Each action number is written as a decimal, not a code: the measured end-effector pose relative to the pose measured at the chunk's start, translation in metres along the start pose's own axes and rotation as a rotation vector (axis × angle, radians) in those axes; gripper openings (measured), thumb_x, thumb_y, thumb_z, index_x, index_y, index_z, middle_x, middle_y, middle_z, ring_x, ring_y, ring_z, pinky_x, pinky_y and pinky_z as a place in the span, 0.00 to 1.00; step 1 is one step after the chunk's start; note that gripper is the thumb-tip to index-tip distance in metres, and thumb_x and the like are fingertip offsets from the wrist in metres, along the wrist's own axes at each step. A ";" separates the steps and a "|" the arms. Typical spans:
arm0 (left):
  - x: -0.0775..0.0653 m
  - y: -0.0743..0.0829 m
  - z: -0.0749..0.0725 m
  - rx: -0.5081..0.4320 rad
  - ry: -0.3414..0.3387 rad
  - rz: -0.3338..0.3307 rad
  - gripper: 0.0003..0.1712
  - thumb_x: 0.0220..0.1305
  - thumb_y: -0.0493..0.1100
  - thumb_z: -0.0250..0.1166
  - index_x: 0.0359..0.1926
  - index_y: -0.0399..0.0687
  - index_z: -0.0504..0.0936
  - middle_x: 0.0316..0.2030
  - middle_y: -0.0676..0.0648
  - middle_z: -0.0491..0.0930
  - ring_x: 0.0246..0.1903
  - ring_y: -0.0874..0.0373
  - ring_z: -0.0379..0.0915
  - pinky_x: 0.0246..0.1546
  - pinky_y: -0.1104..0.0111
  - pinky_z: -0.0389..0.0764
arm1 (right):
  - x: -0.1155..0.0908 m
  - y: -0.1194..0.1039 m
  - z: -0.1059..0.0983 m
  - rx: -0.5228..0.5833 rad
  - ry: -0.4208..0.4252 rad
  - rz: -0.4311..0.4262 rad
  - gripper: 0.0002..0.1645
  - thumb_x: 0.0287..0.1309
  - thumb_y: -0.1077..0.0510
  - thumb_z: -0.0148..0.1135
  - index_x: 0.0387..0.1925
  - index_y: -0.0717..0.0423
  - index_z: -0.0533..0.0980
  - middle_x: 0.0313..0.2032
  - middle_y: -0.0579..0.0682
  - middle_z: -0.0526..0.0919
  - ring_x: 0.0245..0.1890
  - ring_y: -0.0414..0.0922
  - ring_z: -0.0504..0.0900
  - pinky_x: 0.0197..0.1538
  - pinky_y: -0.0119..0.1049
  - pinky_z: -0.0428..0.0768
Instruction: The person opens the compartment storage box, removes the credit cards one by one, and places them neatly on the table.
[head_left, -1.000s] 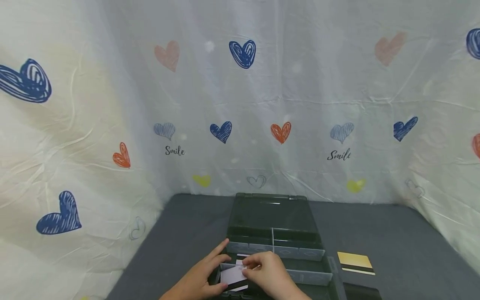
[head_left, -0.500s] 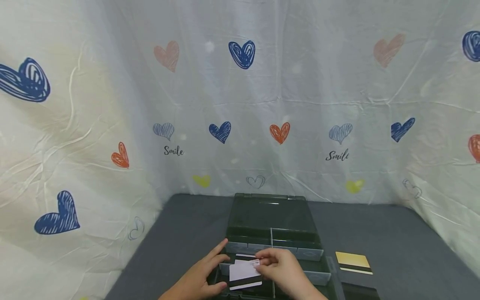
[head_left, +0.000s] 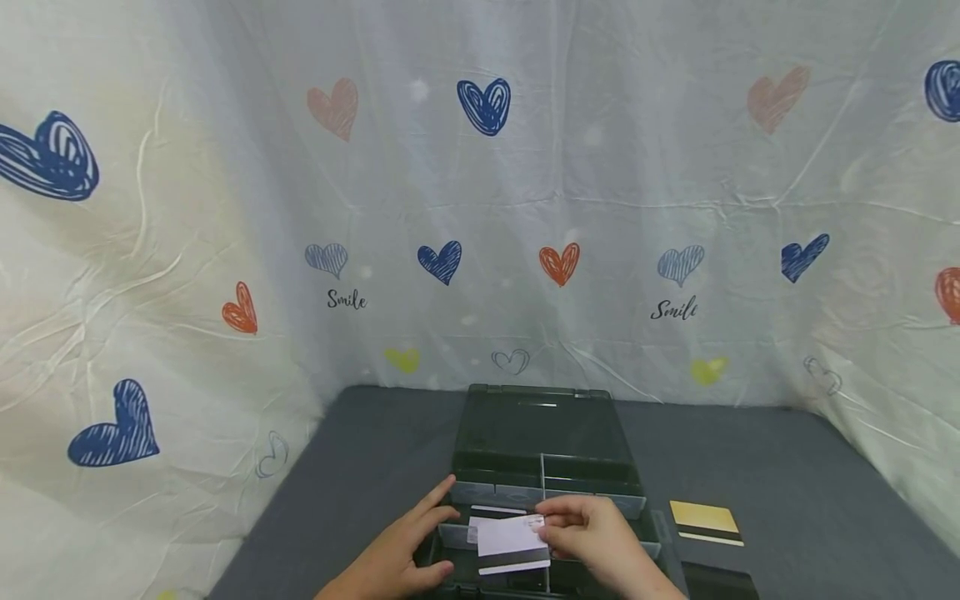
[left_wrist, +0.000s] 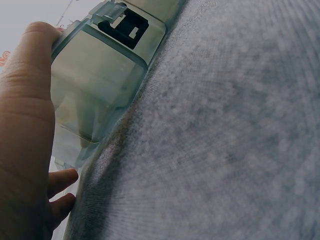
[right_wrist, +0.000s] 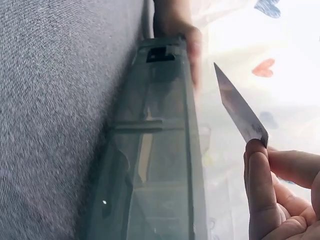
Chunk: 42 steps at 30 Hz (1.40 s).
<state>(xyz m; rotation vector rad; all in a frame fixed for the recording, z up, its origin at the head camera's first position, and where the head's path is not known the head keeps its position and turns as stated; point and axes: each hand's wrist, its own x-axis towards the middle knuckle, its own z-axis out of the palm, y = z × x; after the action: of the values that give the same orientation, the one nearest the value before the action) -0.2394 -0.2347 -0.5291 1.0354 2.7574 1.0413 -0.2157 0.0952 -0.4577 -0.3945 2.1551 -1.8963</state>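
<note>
A white card with a black stripe point(head_left: 513, 550) is pinched at its right edge between the thumb and fingers of my right hand point(head_left: 592, 537). In the right wrist view the same card point(right_wrist: 241, 110) appears edge-on, raised above the box. Below and around it lies the dark, see-through divided box point(head_left: 657, 550), its lid point(head_left: 543, 429) folded back. My left hand point(head_left: 401, 554) rests at the box's left side, fingers spread along the rim and thumb at the front. Behind the held card show part of another white card point(head_left: 472, 531) and a dark-striped card point(head_left: 497, 509), mostly hidden.
On the grey cloth point(head_left: 390, 442) right of the box lie a gold card with a dark stripe point(head_left: 707, 522) and a black flat item point(head_left: 720, 582), cut off by the frame. A white curtain with hearts point(head_left: 480, 183) hangs behind.
My right hand has moved right with the striped white card, drawing it away from my left thumb. The left hand has stayed at the box's left side.
</note>
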 end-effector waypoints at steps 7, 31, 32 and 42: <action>0.000 -0.001 0.002 -0.005 0.003 0.012 0.28 0.72 0.53 0.65 0.69 0.56 0.74 0.82 0.50 0.44 0.72 0.46 0.62 0.55 0.49 0.78 | -0.007 -0.009 -0.011 0.014 0.009 0.026 0.20 0.61 0.68 0.70 0.51 0.80 0.78 0.38 0.55 0.87 0.36 0.45 0.85 0.37 0.40 0.86; 0.001 0.002 0.000 -0.041 -0.021 -0.023 0.27 0.73 0.53 0.64 0.70 0.57 0.74 0.82 0.50 0.44 0.73 0.46 0.61 0.55 0.49 0.78 | -0.030 -0.013 -0.059 -0.021 0.080 0.129 0.26 0.63 0.59 0.72 0.55 0.76 0.79 0.43 0.55 0.89 0.36 0.47 0.85 0.40 0.42 0.86; 0.001 0.001 0.000 -0.045 -0.024 -0.027 0.27 0.73 0.54 0.64 0.70 0.57 0.74 0.82 0.51 0.44 0.73 0.45 0.61 0.55 0.49 0.78 | -0.031 -0.013 -0.061 -0.021 0.083 0.137 0.26 0.63 0.59 0.72 0.55 0.75 0.79 0.43 0.55 0.89 0.36 0.47 0.85 0.40 0.42 0.86; 0.001 -0.001 0.000 -0.019 -0.009 -0.013 0.28 0.73 0.54 0.64 0.70 0.57 0.73 0.82 0.51 0.45 0.72 0.46 0.61 0.55 0.48 0.78 | -0.039 -0.024 -0.087 -0.002 0.159 0.130 0.27 0.65 0.56 0.71 0.58 0.72 0.79 0.47 0.53 0.88 0.37 0.45 0.85 0.41 0.40 0.86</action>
<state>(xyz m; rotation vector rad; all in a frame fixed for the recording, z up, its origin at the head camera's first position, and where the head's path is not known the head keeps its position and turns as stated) -0.2405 -0.2348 -0.5296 1.0167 2.7373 1.0565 -0.2087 0.1869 -0.4224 -0.1025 2.2213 -1.9114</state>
